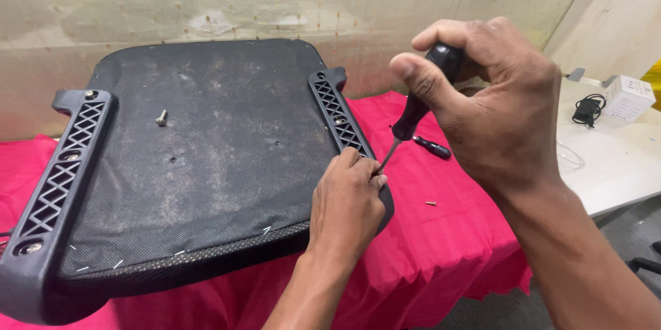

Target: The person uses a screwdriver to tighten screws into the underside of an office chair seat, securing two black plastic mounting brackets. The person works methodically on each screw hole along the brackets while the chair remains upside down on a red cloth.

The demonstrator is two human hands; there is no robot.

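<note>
Black-handled screwdriver (pixel 420 106) gripped in my right hand (pixel 496 116), its tip on the seat base's (pixel 206 158) right bracket (pixel 339 113) on the red-draped desk (pixel 441 233), where my left hand (pixel 348 202) pinches, so I'd stay upright and press squarely.

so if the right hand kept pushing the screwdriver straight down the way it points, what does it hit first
Most likely the black side rail of the upturned seat, right by the left hand fingertips. The right hand angles the screwdriver down-left; its tip is hidden there, so depth is uncertain.
</note>
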